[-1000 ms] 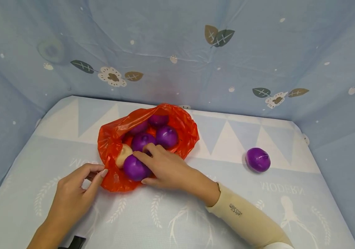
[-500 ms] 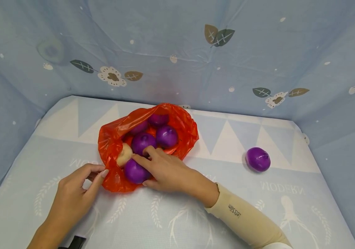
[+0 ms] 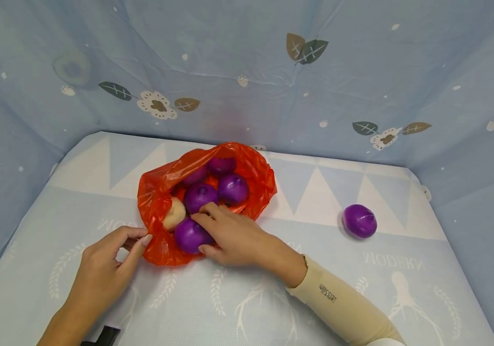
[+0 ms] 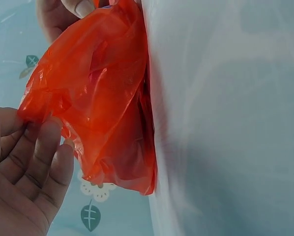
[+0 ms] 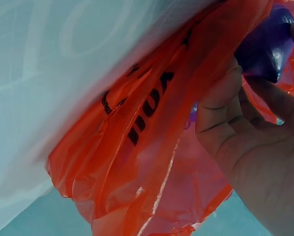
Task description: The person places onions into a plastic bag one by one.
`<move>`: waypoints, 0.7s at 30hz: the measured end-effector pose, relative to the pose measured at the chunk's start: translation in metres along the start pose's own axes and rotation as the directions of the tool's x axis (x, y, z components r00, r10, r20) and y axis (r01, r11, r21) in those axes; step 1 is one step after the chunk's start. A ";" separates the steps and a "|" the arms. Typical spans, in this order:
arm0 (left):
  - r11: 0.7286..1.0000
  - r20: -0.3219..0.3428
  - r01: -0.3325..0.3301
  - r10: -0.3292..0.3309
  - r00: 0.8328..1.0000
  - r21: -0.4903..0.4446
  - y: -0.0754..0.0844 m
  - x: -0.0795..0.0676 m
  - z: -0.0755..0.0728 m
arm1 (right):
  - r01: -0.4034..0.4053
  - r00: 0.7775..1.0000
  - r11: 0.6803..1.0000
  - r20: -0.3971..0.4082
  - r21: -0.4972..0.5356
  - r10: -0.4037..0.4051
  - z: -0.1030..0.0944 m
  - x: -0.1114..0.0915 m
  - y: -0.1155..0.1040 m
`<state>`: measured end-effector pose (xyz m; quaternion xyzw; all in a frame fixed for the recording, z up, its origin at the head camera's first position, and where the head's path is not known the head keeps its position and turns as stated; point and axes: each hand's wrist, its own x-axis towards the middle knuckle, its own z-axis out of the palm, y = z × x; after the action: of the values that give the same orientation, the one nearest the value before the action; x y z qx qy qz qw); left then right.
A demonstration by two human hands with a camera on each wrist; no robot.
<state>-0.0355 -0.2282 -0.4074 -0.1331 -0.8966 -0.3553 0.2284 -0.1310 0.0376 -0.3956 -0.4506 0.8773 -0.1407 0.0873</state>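
A red plastic bag [image 3: 153, 194] lies on its side with its mouth gaping. Inside are several shiny purple onions [image 3: 234, 188] and a cream-coloured onion [image 3: 175, 215]. My left hand [image 3: 107, 264] pinches the bag's left rim between thumb and fingertips, also seen in the left wrist view, where the red film [image 4: 102, 98] hangs from the fingers. Reaching into the mouth, my right hand [image 3: 235, 238] grips the front purple onion [image 3: 191, 235] with thumb and fingers. The right wrist view shows part of that hand [image 5: 265, 142] beside a dark purple onion [image 5: 267, 46].
A lone purple onion [image 3: 359, 221] sits on the right side of the pale patterned tabletop [image 3: 316, 307]. Blue printed cloth [image 3: 247, 72] hangs behind and at both sides. A small black object [image 3: 105, 336] shows by the left wrist at the front edge.
My right hand and the front purple onion have shifted only slightly within the bag's mouth. The left hand keeps its pinch on the rim, and the lone onion stays put.
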 end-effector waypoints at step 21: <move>1.000 -0.003 -0.002 0.002 1.000 0.010 -0.001 0.000 -0.002 | -0.016 0.994 1.000 -0.104 0.026 0.019 -0.007 -0.021 0.012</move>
<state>-0.0353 -0.2301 -0.4070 -0.1323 -0.8979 -0.3508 0.2307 -0.1296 0.0625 -0.3925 -0.4339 0.8826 -0.1744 0.0482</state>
